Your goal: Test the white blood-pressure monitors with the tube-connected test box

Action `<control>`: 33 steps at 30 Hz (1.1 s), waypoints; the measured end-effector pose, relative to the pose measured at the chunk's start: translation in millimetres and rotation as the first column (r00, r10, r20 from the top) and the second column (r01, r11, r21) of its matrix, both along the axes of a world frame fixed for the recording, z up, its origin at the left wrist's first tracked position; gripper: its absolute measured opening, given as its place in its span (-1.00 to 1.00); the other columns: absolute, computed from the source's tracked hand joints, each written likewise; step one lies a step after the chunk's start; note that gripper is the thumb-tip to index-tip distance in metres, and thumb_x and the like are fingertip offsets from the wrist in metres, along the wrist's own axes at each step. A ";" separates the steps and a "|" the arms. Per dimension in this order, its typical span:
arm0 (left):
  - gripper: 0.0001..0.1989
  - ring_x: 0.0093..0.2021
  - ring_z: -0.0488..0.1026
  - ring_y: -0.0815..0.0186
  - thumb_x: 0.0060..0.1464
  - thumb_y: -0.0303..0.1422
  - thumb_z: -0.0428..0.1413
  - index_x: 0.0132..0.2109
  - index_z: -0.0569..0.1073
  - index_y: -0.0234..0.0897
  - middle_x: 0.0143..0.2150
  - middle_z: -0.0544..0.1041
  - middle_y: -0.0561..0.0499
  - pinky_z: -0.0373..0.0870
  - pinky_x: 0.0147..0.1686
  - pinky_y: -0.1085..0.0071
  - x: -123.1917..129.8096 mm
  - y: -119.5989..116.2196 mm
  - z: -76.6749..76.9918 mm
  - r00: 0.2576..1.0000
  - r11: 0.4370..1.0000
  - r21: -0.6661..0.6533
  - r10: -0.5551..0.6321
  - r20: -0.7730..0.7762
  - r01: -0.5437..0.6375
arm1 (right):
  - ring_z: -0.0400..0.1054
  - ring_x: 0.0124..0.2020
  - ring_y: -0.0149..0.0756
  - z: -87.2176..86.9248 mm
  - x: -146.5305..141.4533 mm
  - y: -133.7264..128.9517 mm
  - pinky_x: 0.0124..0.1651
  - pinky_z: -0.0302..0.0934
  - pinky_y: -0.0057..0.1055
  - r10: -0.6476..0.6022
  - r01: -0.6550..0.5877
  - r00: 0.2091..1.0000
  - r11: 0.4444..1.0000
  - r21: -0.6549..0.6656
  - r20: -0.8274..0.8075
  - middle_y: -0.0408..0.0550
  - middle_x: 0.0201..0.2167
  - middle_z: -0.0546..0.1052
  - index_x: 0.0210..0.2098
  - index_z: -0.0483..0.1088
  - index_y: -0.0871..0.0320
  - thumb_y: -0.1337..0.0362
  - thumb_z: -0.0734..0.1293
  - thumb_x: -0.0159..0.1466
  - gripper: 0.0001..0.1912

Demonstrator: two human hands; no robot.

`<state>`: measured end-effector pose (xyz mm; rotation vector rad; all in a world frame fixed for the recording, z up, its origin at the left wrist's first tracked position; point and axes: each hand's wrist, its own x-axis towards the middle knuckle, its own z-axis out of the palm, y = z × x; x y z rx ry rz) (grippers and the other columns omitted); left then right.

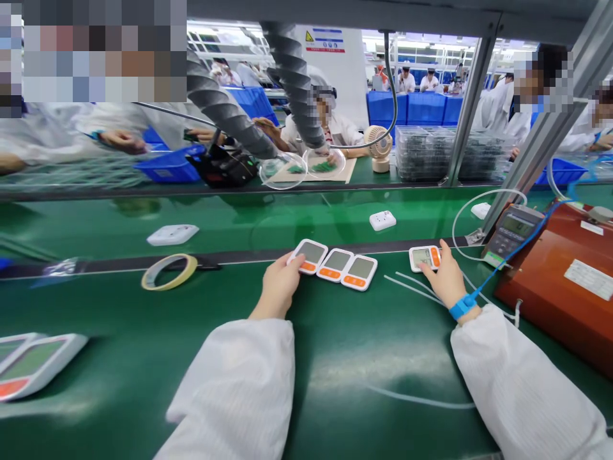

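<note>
My left hand [280, 284] grips the near-left edge of a white handheld device [312, 254] with a grey screen and orange buttons, like a digital timer, thumb on its front. Two matching devices, a middle one [336, 262] and a right one [359, 269], lie beside it in a touching row. Farther right, my right hand [445, 278] holds another such device [421, 257] between thumb and fingers. Dark marks show on its screen, and its orange buttons face right. A blue wrist strap [462, 307] with a cord circles my right wrist.
A tape roll [168, 273] lies left; more white devices [43, 364] sit at the left edge. Pale tubes [416, 286] run near my right hand. A handheld meter [514, 230] and red-brown box [560, 287] stand right. White units [382, 220] lie on the green belt [268, 220].
</note>
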<state>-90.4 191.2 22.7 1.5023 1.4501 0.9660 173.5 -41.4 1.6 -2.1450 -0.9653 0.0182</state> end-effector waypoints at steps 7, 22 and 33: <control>-0.80 -0.01 0.43 -0.19 -0.14 -0.25 0.21 -0.38 0.57 -0.29 -0.26 0.57 -0.24 0.27 0.04 0.06 -5.1 4.2 3.6 0.934 0.977 0.124 -0.126 -0.335 0.176 | 0.43 -0.36 -0.14 14.4 -2.2 -7.3 -0.24 0.25 -0.28 0.124 -0.120 0.951 0.992 0.032 -0.284 -0.10 -0.39 0.54 -0.07 0.43 0.15 0.11 0.46 0.04 -0.51; -0.56 -0.41 0.45 0.34 0.10 -0.02 0.20 -0.11 0.43 -0.32 -0.31 0.53 -0.05 0.39 -0.37 0.40 64.7 -161.7 11.6 0.489 0.545 -0.117 -0.613 0.620 0.830 | 0.48 -0.25 -0.23 51.9 -48.9 -24.9 -0.21 0.38 -0.32 0.587 -0.485 0.666 0.809 0.332 -0.460 -0.06 -0.23 0.57 0.03 0.36 0.11 0.03 0.18 0.40 -0.64; -0.57 -0.46 0.39 0.43 -0.06 -0.19 0.35 -0.13 0.40 -0.32 -0.37 0.48 0.04 0.33 -0.43 0.47 61.4 -147.1 16.9 0.489 0.505 -0.154 -0.645 0.587 0.850 | 0.40 -0.27 -0.18 41.1 -49.4 -23.9 -0.20 0.22 -0.35 0.401 -0.377 0.905 0.910 -0.172 0.139 -0.02 -0.33 0.54 -0.19 0.48 0.12 0.36 0.17 0.39 -0.76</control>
